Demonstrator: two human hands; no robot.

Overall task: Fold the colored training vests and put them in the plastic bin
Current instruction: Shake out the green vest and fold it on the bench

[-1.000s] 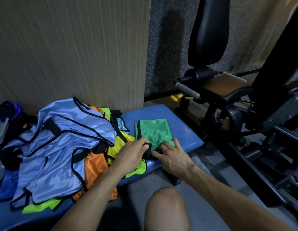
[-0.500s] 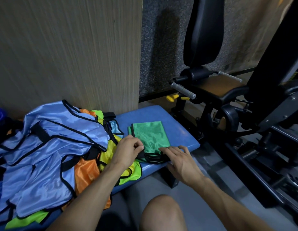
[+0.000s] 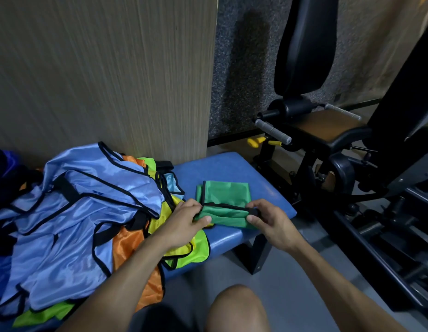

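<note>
Surroundings: a black gym machine with a padded seat and back [image 3: 328, 130] stands to the right of the blue padded desk [image 3: 232, 168], with grey ribbed handles and yellow knobs [image 3: 255, 141] on its near side.
Behind: a beige wooden wall panel [image 3: 100, 68] rises behind the desk, and beside it is a dark grey speckled wall [image 3: 244, 68].
Pile on the left: a loose heap of shiny light-blue vests with black trim [image 3: 71, 212] covers the left part of the desk. Orange vests [image 3: 126, 245] and neon yellow-green vests [image 3: 191, 250] lie under it and reach to the front edge of the desk.
In the way: the yellow-green cloth lies just under the left wrist and touches the left side of the green piece. The right end of the desk around the green piece shows only its blue surface.
Below: a bare knee [image 3: 237, 305] of the person is at the bottom, over the grey floor [image 3: 292, 271].
Task thing: the green mesh vest with black trim [image 3: 226, 191] lies partly folded on the right end of the desk, its near part lifted and turned up toward the far part.
Left hand [image 3: 186, 218]: thumb and curled fingers [image 3: 203, 219] pinch the left corner of the lifted green fold.
Right hand [image 3: 270, 220]: thumb and curled fingers [image 3: 252, 219] pinch the right corner, at the black trim, so the fold is stretched between both hands.
Plastic bin: I cannot see it in this view.
</note>
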